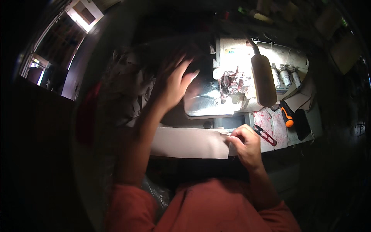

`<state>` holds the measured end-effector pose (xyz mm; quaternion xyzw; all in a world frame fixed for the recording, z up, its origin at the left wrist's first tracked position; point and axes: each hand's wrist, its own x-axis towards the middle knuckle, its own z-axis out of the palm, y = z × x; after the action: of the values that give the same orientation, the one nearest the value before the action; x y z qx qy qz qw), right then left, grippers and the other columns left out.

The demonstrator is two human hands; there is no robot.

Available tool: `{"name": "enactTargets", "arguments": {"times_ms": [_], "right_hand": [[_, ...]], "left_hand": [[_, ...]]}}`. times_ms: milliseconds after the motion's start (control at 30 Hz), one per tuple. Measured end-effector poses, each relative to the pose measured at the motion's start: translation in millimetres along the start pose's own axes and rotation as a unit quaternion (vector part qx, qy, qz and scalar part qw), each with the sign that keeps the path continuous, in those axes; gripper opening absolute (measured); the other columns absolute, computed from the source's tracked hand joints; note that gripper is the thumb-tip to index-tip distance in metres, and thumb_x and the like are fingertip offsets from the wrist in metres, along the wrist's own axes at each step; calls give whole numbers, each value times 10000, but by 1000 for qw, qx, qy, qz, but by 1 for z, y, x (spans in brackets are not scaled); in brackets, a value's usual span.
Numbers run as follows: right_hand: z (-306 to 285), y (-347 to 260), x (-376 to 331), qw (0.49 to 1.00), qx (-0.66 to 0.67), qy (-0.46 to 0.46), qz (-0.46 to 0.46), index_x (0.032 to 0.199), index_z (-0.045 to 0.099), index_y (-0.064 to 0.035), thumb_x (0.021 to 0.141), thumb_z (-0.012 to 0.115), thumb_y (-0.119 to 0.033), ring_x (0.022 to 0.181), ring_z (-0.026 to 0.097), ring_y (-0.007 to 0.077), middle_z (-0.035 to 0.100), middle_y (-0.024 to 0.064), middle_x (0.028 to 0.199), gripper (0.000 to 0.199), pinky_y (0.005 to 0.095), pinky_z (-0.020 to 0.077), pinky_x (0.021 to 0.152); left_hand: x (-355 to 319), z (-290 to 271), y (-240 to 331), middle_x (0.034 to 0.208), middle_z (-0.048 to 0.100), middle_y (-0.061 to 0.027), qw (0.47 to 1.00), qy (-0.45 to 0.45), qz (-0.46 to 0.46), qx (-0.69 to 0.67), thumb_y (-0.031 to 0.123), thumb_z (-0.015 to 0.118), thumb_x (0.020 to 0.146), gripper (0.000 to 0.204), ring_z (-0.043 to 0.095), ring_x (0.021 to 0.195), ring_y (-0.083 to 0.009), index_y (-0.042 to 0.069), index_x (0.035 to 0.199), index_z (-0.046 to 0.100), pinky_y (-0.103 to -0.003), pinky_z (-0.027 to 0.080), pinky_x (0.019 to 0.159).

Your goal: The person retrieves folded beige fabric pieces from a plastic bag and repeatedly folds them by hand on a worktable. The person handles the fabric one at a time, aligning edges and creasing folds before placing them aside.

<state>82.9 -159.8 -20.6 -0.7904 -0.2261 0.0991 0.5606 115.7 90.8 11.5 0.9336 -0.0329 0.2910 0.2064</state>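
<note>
A long beige fabric strip (189, 144) lies along the near edge of the work table, its left part passing behind my left forearm. At its right end, my right hand (247, 146) pinches the upper corner between thumb and fingers. My left hand (176, 87) is raised beyond the strip, left of the sewing machine (234, 79); its fingers are spread and slightly blurred, with nothing seen in them. Between my hands is the machine's shiny work plate (203, 106). Thread snips (266, 136) with a dark red handle rest just beyond my right hand.
An elongated lamp head (264, 83) hangs in front of the brightly lit machine. To the right lie an orange-and-black handled tool (287, 116) and a dark flat slab (302, 124). Crumpled fabric pieces (133, 83) are heaped on the left, in shadow.
</note>
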Motion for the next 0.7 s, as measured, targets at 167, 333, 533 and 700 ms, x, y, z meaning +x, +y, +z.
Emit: {"name": "enactTargets", "arguments": {"times_ms": [167,333,533,700], "right_hand": [[2,-29,-12,991,114,46,-50,792,517,-11,730,575,20,629,524,131,540,65,691,90,244,423,576],[-9,-66,-15,940,333,-21,69,951,490,23,731,576,22,652,547,119,567,83,751,236,231,453,563],[-15,-43,-17,889,407,-15,210,956,448,21,775,555,-61,660,573,156,563,95,759,226,259,481,616],[-23,-40,-27,890,421,-47,169,931,465,19,787,533,-51,663,581,153,563,100,798,174,261,498,604]], "left_hand": [[-128,-32,92,860,544,-95,813,-182,-219,-508,274,463,829,285,527,786,-201,18,944,511,-308,398,739],[-205,-29,79,1081,509,-124,339,174,-349,-856,309,380,881,371,499,990,-234,57,1146,448,-342,378,883],[-175,-105,16,1196,434,-144,471,436,-265,-720,108,443,858,273,394,1143,-288,25,1119,439,-381,356,959],[-184,-86,32,987,544,-137,614,134,-393,-672,299,456,846,325,527,933,-264,8,987,482,-351,417,838]]}}
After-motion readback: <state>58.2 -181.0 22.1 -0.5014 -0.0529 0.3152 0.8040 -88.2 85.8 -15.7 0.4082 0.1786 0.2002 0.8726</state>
